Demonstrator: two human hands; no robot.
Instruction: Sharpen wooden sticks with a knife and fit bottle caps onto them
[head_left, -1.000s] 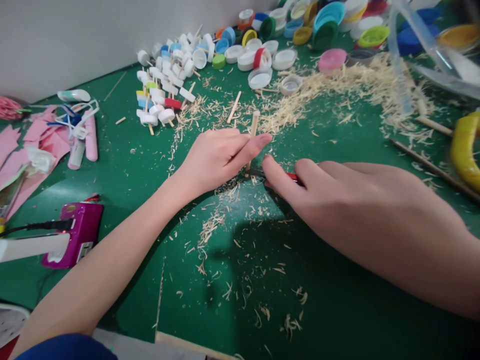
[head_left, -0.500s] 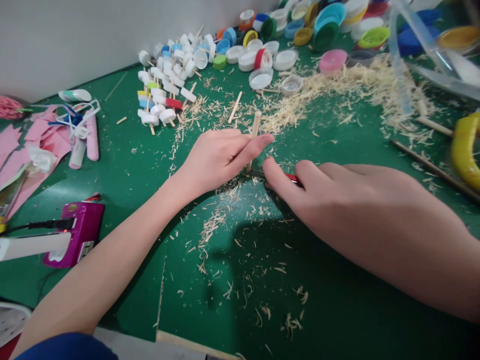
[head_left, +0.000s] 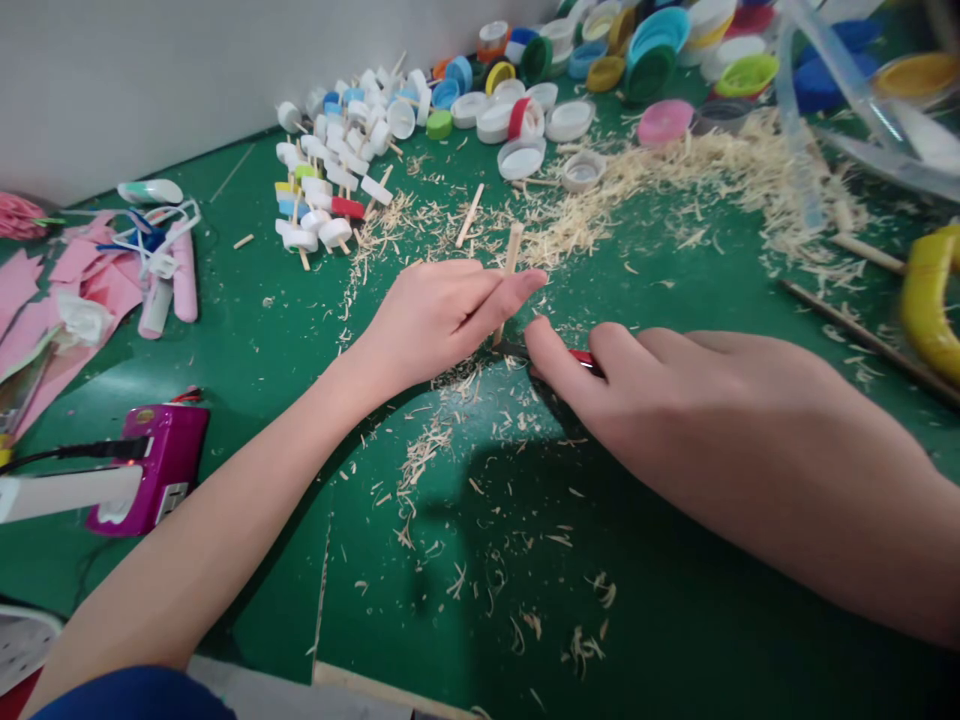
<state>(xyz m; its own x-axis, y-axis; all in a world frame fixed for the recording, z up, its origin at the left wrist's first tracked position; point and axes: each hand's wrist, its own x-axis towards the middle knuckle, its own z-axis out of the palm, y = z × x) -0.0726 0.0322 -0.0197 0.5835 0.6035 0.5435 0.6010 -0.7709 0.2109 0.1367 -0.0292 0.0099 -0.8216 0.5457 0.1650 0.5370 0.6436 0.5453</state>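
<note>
A thin wooden stick (head_left: 514, 245) stands nearly upright, leaning slightly, with my left hand (head_left: 442, 310) closed around it. Its upper end sticks out above my thumb, and its lower part shows below. My right hand (head_left: 675, 410) grips a knife with a red handle (head_left: 586, 361); most of the handle is hidden by my fingers. The dark blade (head_left: 511, 348) touches or nearly touches the stick's lower part, close to the table. Pale wood shavings (head_left: 427, 450) lie under and around both hands.
Bottle caps on short sticks (head_left: 337, 160) cluster at the back left, with loose coloured caps (head_left: 517, 110) beside them. A yellow tape roll or handle (head_left: 930, 300) and a dark rod (head_left: 862, 330) lie right. A purple power adapter (head_left: 169, 465) and pink scraps (head_left: 82, 270) are left.
Almost nothing differs. My right hand and the knife have shifted very slightly; my left hand keeps its hold on the stick.
</note>
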